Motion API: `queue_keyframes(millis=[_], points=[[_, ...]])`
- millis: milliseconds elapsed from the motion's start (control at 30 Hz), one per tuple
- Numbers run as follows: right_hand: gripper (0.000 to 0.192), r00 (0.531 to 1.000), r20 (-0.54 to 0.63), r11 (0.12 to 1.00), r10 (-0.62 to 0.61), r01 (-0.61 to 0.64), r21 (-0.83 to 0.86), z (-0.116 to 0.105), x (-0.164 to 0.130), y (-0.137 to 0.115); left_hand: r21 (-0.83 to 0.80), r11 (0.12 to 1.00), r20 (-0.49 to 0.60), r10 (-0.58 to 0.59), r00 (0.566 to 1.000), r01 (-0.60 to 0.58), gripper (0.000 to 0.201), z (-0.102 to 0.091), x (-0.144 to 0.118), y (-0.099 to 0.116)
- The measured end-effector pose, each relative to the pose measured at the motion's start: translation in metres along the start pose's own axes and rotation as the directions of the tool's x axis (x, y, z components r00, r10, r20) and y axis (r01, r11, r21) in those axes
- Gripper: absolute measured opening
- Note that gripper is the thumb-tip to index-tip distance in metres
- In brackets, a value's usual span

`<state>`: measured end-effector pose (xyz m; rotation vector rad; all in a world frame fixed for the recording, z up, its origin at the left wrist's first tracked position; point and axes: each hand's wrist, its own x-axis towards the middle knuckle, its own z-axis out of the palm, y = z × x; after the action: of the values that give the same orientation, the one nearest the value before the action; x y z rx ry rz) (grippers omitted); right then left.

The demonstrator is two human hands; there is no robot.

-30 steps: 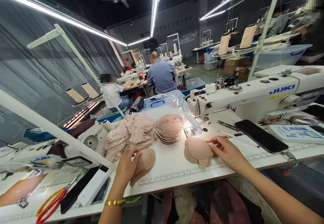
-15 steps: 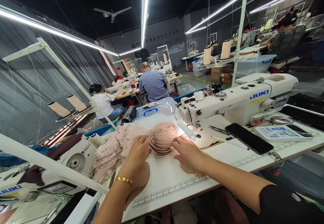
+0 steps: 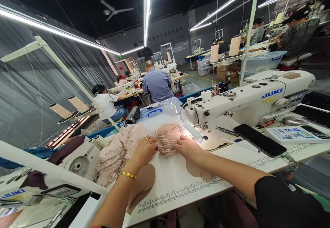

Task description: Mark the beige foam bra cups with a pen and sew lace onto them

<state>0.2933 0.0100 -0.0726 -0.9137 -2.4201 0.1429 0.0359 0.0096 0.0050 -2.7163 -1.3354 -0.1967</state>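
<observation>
A white worktop with a printed ruler along its near edge fills the lower middle of the frame, and a white JUKI sewing machine stands on it in the right half, its needle end pointing toward the centre. A rumpled heap of pale pink lace fabric lies left of centre on the worktop, just beside the person's left wrist. At the centre, under the machine's lamp, sits a stack of pink foam cups, nested and tipped on edge. The left hand, with a gold bangle on the wrist and a ring on one finger, has its fingers curled against the stack's left side; the right hand presses fingers to its right side, so both close on the stack from opposite sides. Two loose cups lie flat nearer the edge: one cup partly under the left forearm, the other cup partly under the right forearm. A black phone lies right of centre before the machine, with slim scissors just beyond it.
</observation>
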Motion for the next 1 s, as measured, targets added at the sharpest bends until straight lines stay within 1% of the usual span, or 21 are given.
queue_keyframes(millis=[67,133,167,200,233,300,367,400,433,467,500,533,567,633,667,700,767,833,867,933,1000], points=[[0.02,0.999,-0.049,0.998,0.016,-0.013,0.065,-0.017,-0.014,-0.006,-0.027,1.0,-0.003,-0.004,1.0,0.004,0.019,-0.016,-0.016,0.006],[0.019,0.996,-0.083,0.986,0.045,-0.031,0.163,-0.037,-0.035,-0.01,-0.082,0.995,-0.021,-0.05,0.999,0.048,0.022,-0.033,-0.043,0.01],[0.017,0.994,-0.083,0.969,0.072,-0.05,0.24,-0.048,-0.047,-0.011,-0.131,0.987,-0.026,-0.098,0.995,0.094,0.025,-0.039,-0.059,0.011],[0.014,0.991,-0.065,0.937,0.118,-0.09,0.338,-0.057,-0.06,-0.01,-0.264,0.943,-0.018,-0.215,0.976,0.203,0.026,-0.043,-0.077,0.011],[0.012,0.983,-0.024,0.883,0.182,-0.153,0.443,-0.065,-0.073,-0.007,-0.405,0.863,0.042,-0.313,0.949,0.302,0.028,-0.044,-0.095,0.011],[0.017,0.943,0.112,0.731,0.314,-0.316,0.605,-0.074,-0.096,0.003,-0.641,0.625,0.188,-0.435,0.88,0.446,0.038,-0.036,-0.127,0.008],[0.025,0.88,0.242,0.58,0.41,-0.456,0.676,-0.075,-0.115,0.017,-0.751,0.383,0.275,-0.559,0.782,0.538,0.047,-0.02,-0.153,0.006],[0.028,0.853,0.283,0.522,0.439,-0.498,0.692,-0.072,-0.122,0.024,-0.776,0.291,0.294,-0.619,0.728,0.56,0.051,-0.011,-0.163,0.004],[0.03,0.833,0.306,0.482,0.462,-0.525,0.701,-0.07,-0.127,0.03,-0.787,0.232,0.293,-0.674,0.678,0.571,0.054,-0.002,-0.17,0.003],[0.032,0.819,0.323,0.463,0.475,-0.544,0.699,-0.067,-0.132,0.034,-0.789,0.211,0.275,-0.719,0.638,0.577,0.057,0.006,-0.175,0.0],[0.033,0.81,0.333,0.469,0.482,-0.56,0.683,-0.066,-0.134,0.038,-0.777,0.229,0.237,-0.757,0.609,0.586,0.059,0.011,-0.179,-0.002],[0.034,0.808,0.333,0.505,0.485,-0.57,0.648,-0.066,-0.136,0.04,-0.749,0.28,0.18,-0.787,0.59,0.601,0.062,0.014,-0.18,-0.005],[0.034,0.814,0.311,0.571,0.49,-0.569,0.592,-0.067,-0.136,0.04,-0.702,0.35,0.115,-0.804,0.584,0.621,0.064,0.014,-0.18,-0.009],[0.031,0.847,0.191,0.73,0.496,-0.526,0.437,-0.076,-0.131,0.036,-0.57,0.488,-0.007,-0.808,0.59,0.661,0.065,0.008,-0.172,-0.016],[0.028,0.868,0.111,0.793,0.484,-0.489,0.365,-0.081,-0.127,0.032,-0.503,0.548,-0.055,-0.792,0.608,0.668,0.064,0.003,-0.165,-0.018],[0.026,0.886,0.039,0.837,0.463,-0.451,0.311,-0.086,-0.12,0.026,-0.445,0.606,-0.091,-0.763,0.64,0.66,0.061,-0.002,-0.155,-0.019],[0.022,0.914,-0.015,0.881,0.406,-0.387,0.272,-0.092,-0.101,0.013,-0.346,0.738,-0.151,-0.653,0.742,0.579,0.051,-0.008,-0.129,-0.016],[0.016,0.943,0.043,0.911,0.331,-0.331,0.245,-0.09,-0.078,-0.001,-0.245,0.876,-0.197,-0.465,0.863,0.416,0.039,-0.006,-0.097,-0.011],[0.013,0.953,0.092,0.931,0.29,-0.303,0.203,-0.086,-0.065,-0.008,-0.19,0.925,-0.209,-0.366,0.907,0.329,0.034,-0.002,-0.08,-0.009],[0.01,0.954,0.181,0.962,0.24,-0.259,0.09,-0.072,-0.041,-0.016,-0.115,0.97,-0.208,-0.234,0.95,0.214,0.033,0.01,-0.049,-0.007],[0.015,0.945,0.219,0.968,0.243,-0.25,0.002,-0.056,-0.019,-0.017,-0.085,0.981,-0.191,-0.188,0.963,0.175,0.043,0.024,-0.024,-0.009]])
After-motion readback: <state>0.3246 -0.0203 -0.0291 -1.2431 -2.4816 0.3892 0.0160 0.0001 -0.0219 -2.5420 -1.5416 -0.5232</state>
